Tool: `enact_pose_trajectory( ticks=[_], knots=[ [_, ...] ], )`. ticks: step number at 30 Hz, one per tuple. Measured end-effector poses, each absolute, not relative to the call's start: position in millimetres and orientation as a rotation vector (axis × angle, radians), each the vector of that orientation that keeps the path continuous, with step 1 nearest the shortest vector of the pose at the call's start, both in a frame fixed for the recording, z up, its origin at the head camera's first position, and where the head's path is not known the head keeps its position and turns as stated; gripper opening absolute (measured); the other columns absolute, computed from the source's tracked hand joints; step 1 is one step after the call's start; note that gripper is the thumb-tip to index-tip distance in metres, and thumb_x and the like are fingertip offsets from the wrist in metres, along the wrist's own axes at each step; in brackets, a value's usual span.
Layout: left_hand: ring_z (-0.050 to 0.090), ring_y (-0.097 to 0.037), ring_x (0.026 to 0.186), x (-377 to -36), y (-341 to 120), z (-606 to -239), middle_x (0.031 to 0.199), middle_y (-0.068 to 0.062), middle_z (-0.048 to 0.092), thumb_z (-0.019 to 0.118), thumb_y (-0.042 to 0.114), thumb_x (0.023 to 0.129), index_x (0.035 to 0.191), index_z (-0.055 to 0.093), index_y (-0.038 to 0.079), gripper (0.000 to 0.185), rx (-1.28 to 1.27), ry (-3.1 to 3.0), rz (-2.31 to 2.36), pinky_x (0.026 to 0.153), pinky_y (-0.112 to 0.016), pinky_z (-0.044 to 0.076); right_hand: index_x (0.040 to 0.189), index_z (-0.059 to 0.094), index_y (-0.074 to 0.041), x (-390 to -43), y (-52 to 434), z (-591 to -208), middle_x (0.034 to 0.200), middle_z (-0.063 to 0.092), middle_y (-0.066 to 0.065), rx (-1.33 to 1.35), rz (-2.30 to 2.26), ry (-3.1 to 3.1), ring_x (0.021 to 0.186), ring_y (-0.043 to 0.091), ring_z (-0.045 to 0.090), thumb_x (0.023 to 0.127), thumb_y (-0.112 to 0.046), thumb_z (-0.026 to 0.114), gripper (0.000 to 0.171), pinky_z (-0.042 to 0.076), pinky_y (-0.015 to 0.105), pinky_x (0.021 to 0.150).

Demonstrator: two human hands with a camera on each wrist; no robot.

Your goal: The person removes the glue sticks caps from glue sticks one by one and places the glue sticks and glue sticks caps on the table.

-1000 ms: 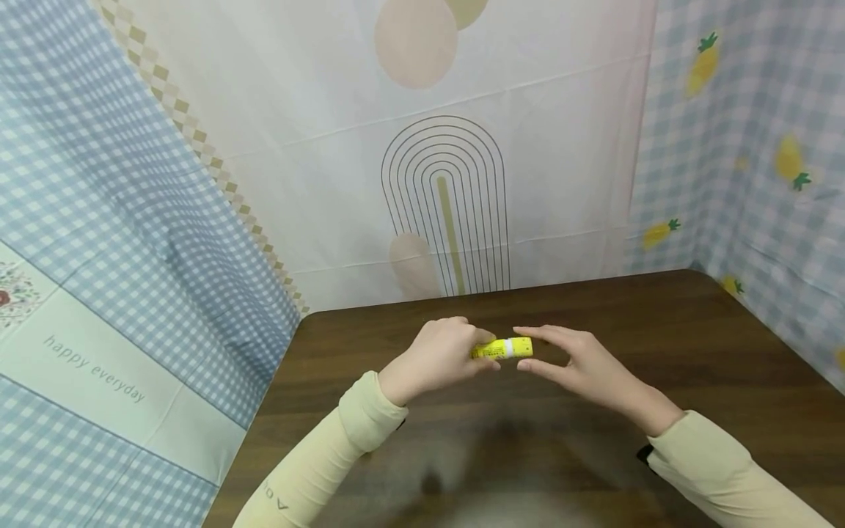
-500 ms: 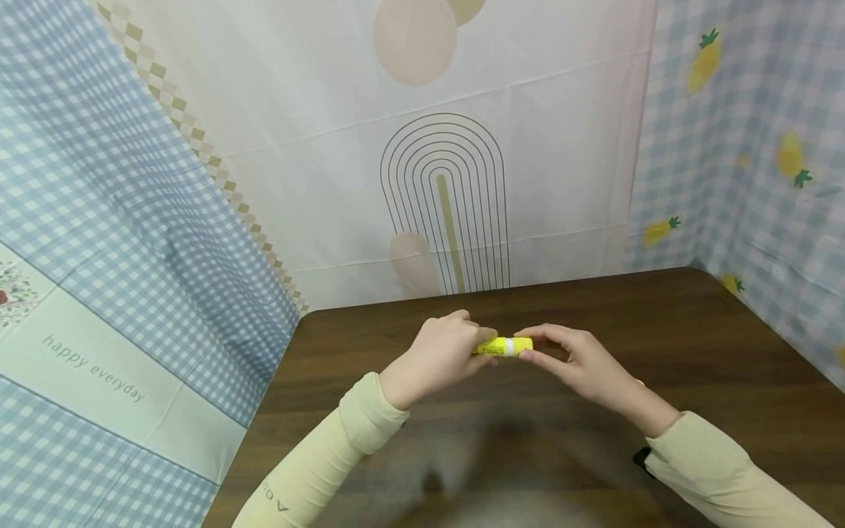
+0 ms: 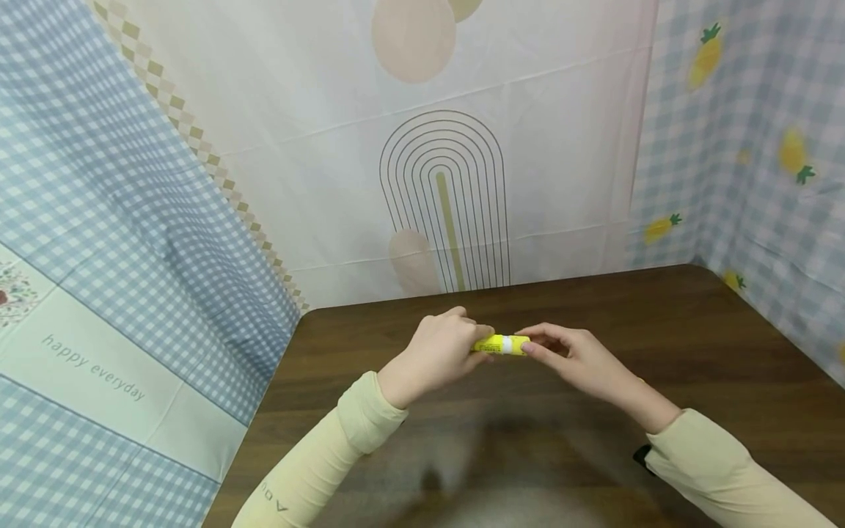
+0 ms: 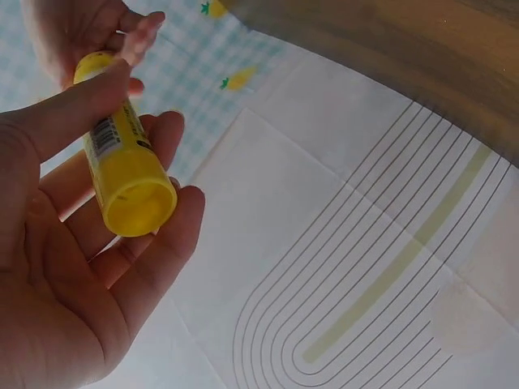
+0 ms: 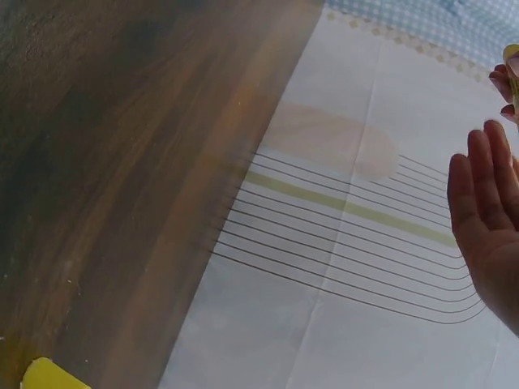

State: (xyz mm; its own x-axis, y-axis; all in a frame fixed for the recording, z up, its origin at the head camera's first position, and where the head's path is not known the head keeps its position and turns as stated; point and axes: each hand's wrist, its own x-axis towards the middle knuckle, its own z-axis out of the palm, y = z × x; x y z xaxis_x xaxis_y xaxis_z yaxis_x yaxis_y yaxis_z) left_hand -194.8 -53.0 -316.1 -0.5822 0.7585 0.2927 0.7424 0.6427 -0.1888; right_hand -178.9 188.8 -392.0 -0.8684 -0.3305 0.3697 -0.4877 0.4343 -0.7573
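Note:
A yellow glue stick (image 3: 507, 345) with a white band is held level above the table. My left hand (image 3: 436, 350) grips its left part, thumb on one side and fingers on the other. From the right, my right hand (image 3: 584, 367) pinches the opposite end between thumb and fingers. In the left wrist view the printed label, a barcode and the hollow round base of the glue stick (image 4: 134, 174) face the camera. The right wrist view has the right hand (image 5: 491, 215) at its right edge, its grip mostly cut off.
Below the hands lies a dark brown wooden table (image 3: 627, 308). Behind it hangs a white patterned cloth (image 3: 561, 161), with a blue checked curtain (image 3: 165, 220) at the left. A yellow shape (image 5: 50, 374) of unclear kind shows in the right wrist view's lower left corner.
My right hand's thumb and fingers, spread apart around the glue stick's right end one second ago, have closed in and now pinch it. The left hand keeps its grip.

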Motion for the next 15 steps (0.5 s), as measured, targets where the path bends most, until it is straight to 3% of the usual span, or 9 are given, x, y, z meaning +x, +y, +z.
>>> enact_pose_trajectory(
  ticks=[4, 9, 15],
  knots=[
    [0.050, -0.011, 0.071, -195.2, -53.5, -317.5, 0.079, 0.011, 0.070, 0.083, 0.040, 0.083, 0.090, 0.075, 0.025, 0.019, -1.205, -2.518, 0.066, 0.045, -0.024, 0.037, 0.117, 0.069, -0.015, -178.7, 189.1, -392.3, 0.101, 0.070, -0.004, 0.770, 1.444, -2.474, 0.086, 0.012, 0.065, 0.096, -0.021, 0.070, 0.021, 0.054, 0.027, 0.073],
    [0.049, -0.011, 0.070, -196.3, -53.6, -318.9, 0.078, 0.011, 0.069, 0.082, 0.041, 0.083, 0.089, 0.075, 0.024, 0.020, -1.210, -2.527, 0.050, 0.045, -0.024, 0.038, 0.117, 0.067, -0.014, -177.4, 188.6, -392.4, 0.108, 0.070, -0.003, 0.769, 1.421, -2.419, 0.094, 0.011, 0.067, 0.091, -0.018, 0.076, 0.027, 0.056, 0.029, 0.083],
    [0.050, -0.012, 0.069, -197.8, -52.8, -319.6, 0.079, 0.011, 0.071, 0.084, 0.040, 0.082, 0.089, 0.075, 0.025, 0.019, -1.209, -2.519, 0.051, 0.045, -0.025, 0.039, 0.131, 0.062, -0.015, -178.1, 189.3, -391.6, 0.110, 0.070, -0.002, 0.721, 1.416, -2.504, 0.090, 0.012, 0.065, 0.096, -0.026, 0.071, 0.038, 0.055, 0.030, 0.075]
  ],
)
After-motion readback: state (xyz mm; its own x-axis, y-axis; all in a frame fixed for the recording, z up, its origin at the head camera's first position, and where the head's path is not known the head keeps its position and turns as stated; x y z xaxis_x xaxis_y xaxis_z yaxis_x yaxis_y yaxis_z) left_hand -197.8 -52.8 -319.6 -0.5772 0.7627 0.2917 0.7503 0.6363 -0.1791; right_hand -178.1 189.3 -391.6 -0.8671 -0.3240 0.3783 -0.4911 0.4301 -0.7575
